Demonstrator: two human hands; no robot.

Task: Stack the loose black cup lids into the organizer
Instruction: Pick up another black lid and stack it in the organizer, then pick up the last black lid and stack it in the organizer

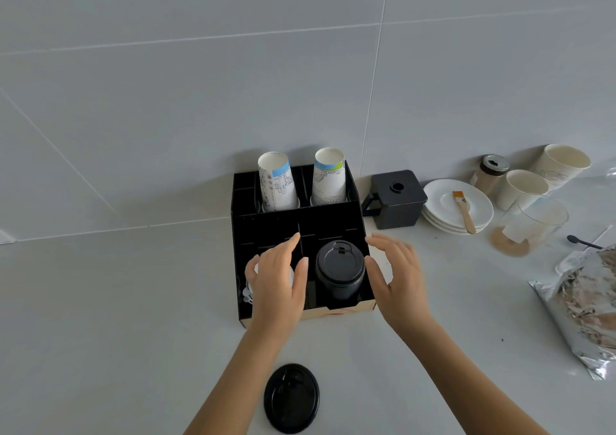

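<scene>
Both hands are empty and spread: the left hand [278, 276] hovers over the organizer's [333, 226] front-left compartment, the right hand [395, 273] at three o'clock of the stack of black lids [340, 269] in the front-right one. One loose lid [291, 397] lies on the tabletop [133, 334] at six o'clock; I'd lift it by its rim, then lower it level and centred onto the stack.
</scene>
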